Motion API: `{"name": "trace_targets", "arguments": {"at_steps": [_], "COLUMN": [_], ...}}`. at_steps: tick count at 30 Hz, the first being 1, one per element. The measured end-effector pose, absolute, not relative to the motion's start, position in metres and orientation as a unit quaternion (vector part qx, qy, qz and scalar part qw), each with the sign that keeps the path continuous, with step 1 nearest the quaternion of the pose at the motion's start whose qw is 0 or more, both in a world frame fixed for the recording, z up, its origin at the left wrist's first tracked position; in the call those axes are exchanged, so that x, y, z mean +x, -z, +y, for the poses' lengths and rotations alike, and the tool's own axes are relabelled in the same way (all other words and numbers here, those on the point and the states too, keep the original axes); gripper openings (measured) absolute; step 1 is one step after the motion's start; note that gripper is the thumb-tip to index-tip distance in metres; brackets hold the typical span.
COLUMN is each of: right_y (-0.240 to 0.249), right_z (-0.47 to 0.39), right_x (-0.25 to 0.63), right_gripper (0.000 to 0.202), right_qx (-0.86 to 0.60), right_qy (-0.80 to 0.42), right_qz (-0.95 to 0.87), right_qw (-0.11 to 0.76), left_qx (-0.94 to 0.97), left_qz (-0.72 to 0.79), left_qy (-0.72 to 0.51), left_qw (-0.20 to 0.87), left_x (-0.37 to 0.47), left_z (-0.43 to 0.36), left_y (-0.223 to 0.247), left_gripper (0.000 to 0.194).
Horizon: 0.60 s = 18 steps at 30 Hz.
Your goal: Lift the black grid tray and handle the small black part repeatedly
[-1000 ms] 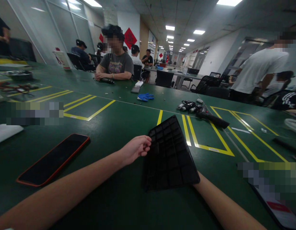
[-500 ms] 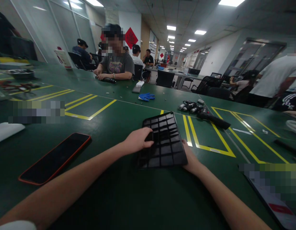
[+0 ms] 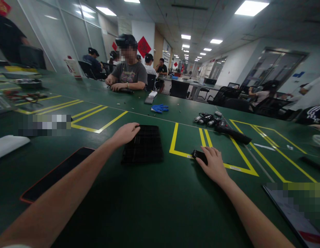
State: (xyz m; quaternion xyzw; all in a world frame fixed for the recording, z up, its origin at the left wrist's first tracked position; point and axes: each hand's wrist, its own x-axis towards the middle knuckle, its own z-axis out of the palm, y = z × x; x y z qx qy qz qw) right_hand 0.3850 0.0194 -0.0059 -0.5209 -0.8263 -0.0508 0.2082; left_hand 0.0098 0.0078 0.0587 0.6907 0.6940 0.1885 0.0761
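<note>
A black tray (image 3: 143,146) with a grid of shallow compartments lies on the green table in front of me. My left hand (image 3: 125,133) grips its far left corner between thumb and fingers. To the right of the tray, my right hand (image 3: 213,163) holds a small black block-like object (image 3: 200,157) low over the yellow tape line, its fingers curled over the top. Whether that object touches the table I cannot tell, and its exact kind is unclear. A phone with an orange-red edge (image 3: 59,172) lies partly behind my left forearm.
Blue gloves (image 3: 160,108) lie beyond the tray. Cables with metal connectors (image 3: 208,119) and a black rod-like object (image 3: 233,134) are at the right. A tablet-like device (image 3: 291,217) sits near right. A co-worker (image 3: 129,74) sits across the green table (image 3: 160,206).
The tray, tilted up between both hands before, now lies lower and further left. My right hand has left its edge, moved right and holds the small black object; a dark object was at my left hand.
</note>
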Motion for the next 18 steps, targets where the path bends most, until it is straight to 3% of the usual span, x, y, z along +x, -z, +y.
{"name": "trace_targets", "arguments": {"at_steps": [2, 5, 8, 12, 18], "right_y": [-0.002, -0.006, 0.001, 0.009, -0.006], "right_z": [0.01, -0.014, -0.04, -0.055, -0.021], "right_x": [0.376, 0.356, 0.337, 0.327, 0.354], "right_gripper": [0.053, 0.054, 0.059, 0.065, 0.039], "right_qx": [-0.517, -0.468, -0.412, -0.397, -0.391], "right_qy": [0.067, 0.036, -0.003, -0.042, 0.028], "right_qz": [-0.821, -0.853, -0.897, -0.91, -0.897], "right_qw": [0.234, 0.228, 0.16, 0.108, 0.206], "left_qx": [0.675, 0.752, 0.854, 0.885, 0.898], "left_qz": [0.675, 0.555, 0.449, 0.429, 0.399], "left_qy": [-0.273, -0.294, -0.212, -0.128, -0.163], "left_qw": [0.118, 0.2, 0.152, 0.126, 0.083], "left_x": [0.041, 0.098, 0.139, 0.148, 0.152], "left_z": [-0.002, -0.032, -0.061, -0.07, -0.088], "left_y": [-0.06, -0.044, -0.016, 0.005, -0.015], "left_gripper": [0.042, 0.043, 0.055, 0.063, 0.045]}}
